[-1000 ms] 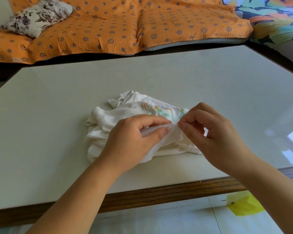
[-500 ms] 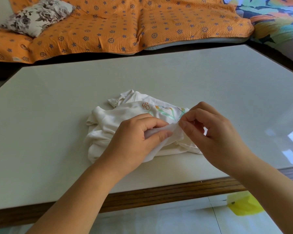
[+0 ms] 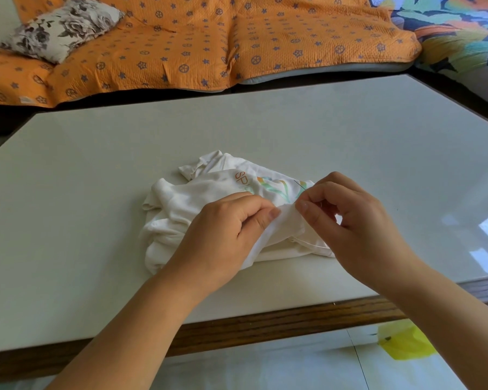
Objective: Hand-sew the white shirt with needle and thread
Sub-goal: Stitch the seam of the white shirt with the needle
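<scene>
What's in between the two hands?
A lifted fold of the white shirt, pinched by the left hand and the right hand. The head view shows it.

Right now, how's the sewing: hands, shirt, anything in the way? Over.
Left hand pinching fold of the crumpled white cotton shirt. Right hand pinching beside it, thin dark needle at its fingertips. Nothing in the way.

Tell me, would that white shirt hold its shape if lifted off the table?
Probably not: the shirt lies crumpled in soft folds, so it would likely droop. It seems light: the left hand holds up a fold with just a fingertip pinch.
</scene>
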{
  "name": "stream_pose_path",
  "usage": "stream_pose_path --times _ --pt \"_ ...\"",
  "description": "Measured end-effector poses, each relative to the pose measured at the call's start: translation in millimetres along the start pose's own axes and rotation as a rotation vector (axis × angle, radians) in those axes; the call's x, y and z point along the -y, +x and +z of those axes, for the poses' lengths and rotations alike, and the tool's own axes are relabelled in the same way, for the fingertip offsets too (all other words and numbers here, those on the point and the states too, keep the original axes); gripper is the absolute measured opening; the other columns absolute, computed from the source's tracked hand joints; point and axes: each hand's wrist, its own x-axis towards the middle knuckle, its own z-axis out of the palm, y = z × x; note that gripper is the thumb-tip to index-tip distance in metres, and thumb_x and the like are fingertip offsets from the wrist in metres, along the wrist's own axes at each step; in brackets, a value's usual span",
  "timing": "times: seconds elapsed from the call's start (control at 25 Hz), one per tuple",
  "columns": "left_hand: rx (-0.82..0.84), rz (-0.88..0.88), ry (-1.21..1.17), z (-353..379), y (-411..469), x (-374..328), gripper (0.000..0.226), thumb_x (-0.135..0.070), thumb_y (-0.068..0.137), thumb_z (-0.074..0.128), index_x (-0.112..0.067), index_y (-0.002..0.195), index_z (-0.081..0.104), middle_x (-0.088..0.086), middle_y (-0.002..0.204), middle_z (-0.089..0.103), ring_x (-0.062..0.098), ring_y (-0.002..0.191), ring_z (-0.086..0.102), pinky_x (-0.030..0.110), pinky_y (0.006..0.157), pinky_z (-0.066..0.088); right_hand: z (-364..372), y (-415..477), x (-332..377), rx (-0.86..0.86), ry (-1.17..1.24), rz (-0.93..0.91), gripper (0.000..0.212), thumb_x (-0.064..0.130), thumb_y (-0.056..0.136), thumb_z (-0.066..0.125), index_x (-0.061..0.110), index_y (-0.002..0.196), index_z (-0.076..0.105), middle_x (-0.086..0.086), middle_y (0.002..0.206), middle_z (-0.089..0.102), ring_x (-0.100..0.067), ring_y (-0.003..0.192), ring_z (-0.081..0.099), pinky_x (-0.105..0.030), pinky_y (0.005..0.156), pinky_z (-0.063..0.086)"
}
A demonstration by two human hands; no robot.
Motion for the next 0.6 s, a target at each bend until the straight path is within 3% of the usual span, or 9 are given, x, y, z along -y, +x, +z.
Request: stream_pose_path --times 0.24,0.44,0.6 --pt "-0.008 -0.075 -0.141 -1.8 -0.4 -6.4 0.018 -0.034 0.090 0.065 -0.024 0.099 0.077 -0.014 0.091 0.073 0.001 0.094 0.065 0.012 0.083 0.048 -0.9 0.0 0.6 0.001 0.002 -0.018 0.021 0.018 0.092 0.060 0.034 0.079 0.060 0.008 0.084 0.054 -0.012 0.073 0.052 -0.013 0.065 0.040" --pt "-0.061 -0.100 -0.236 2.1 -1.4 -8.5 0.016 -0.033 0.087 0.067 -0.028 0.098 0.077 -0.017 0.094 0.074 -0.003 0.096 0.066 0.010 0.085 0.047 0.9 0.3 -0.5 0.005 0.004 -0.004 0.017 0.021 0.092 0.059 0.034 0.082 0.065 0.009 0.085 0.057 -0.015 0.075 0.056 -0.019 0.064 0.043" --pt "-0.047 -0.160 -0.277 0.2 -1.8 -10.5 0.012 -0.027 0.089 0.068 -0.036 0.093 0.075 -0.024 0.094 0.073 -0.008 0.096 0.065 0.008 0.084 0.047 -9.7 1.0 4.2 -0.059 0.193 0.115 0.025 0.007 0.093 0.057 0.027 0.094 0.073 0.010 0.080 0.066 -0.009 0.070 0.062 -0.013 0.064 0.046"
